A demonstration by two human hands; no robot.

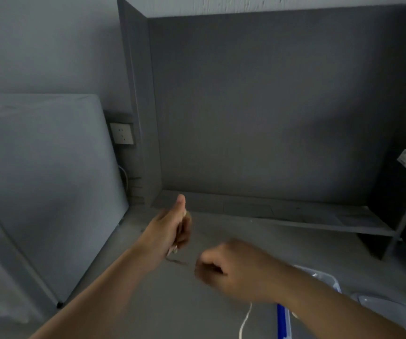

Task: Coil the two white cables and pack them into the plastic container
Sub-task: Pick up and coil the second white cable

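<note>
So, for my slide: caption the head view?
Both hands pull a white cable taut beside the container.

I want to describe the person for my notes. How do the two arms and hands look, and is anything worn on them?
Both forearms are bare: no sleeves, gloves, watch or rings show on the left hand or the right hand. The picture is blurred, so small details cannot be told.

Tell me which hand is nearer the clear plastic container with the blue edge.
Right. The right hand is just left of the clear plastic container, its forearm crossing it; the left hand is farther left.
</note>
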